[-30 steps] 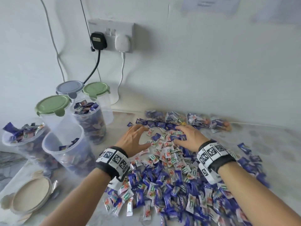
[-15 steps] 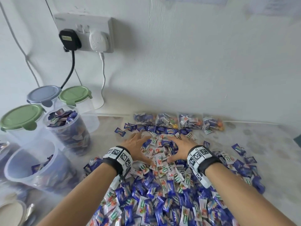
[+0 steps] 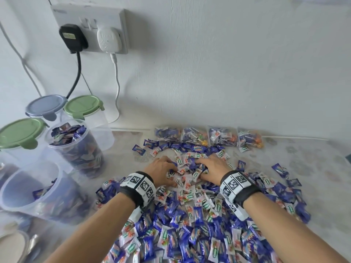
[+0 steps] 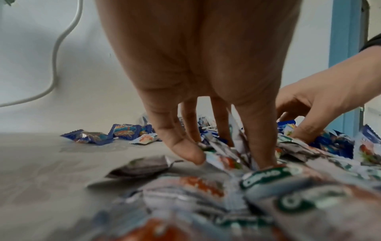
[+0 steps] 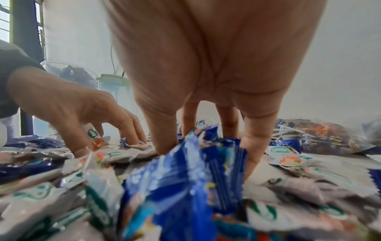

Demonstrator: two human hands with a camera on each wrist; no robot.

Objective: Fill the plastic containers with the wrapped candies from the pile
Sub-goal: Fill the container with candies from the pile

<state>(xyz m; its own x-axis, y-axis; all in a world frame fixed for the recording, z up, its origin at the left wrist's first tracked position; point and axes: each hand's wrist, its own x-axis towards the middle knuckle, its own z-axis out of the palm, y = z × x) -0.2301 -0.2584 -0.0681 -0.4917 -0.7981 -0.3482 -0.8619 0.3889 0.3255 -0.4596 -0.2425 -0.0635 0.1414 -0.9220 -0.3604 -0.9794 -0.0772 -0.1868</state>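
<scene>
We look down at a pale counter (image 3: 313, 168) against a white wall, with both of our hands set palm-down in a wide pile (image 3: 199, 221) of wrapped candies, blue wrappers mixed with white ones.

Our left hand (image 3: 161, 171) sits at the pile's far left edge, its fingers (image 4: 185, 146) spread apart and bent, tips dug into the white wrappers. Our right hand (image 3: 212, 169) lies just beside it, fingers (image 5: 164, 138) likewise spread and curled down among the sweets, a blue wrapper bunched up between them. The two hands face each other with a small heap of candies gathered between them. Neither hand has lifted anything clear of the counter; we cannot tell whether any candy is firmly caught under the fingertips. Both wrists wear bands printed with black and white square markers.

To the left stand the plastic containers. An open tub (image 3: 76, 149) is heaped to the brim with candies. Nearer to us, an open tub (image 3: 28, 194) holds only some. Behind them stand three closed tubs: two with green lids (image 3: 20, 132) (image 3: 83, 105) and one with a grey-blue lid (image 3: 45, 106).

Along the wall beyond the pile lies a row of clear bags (image 3: 209, 136) of lollipops. Above the tubs, a wall socket (image 3: 89, 27) holds a black plug (image 3: 73, 37) and a white plug (image 3: 109, 37), their cables hanging down.
</scene>
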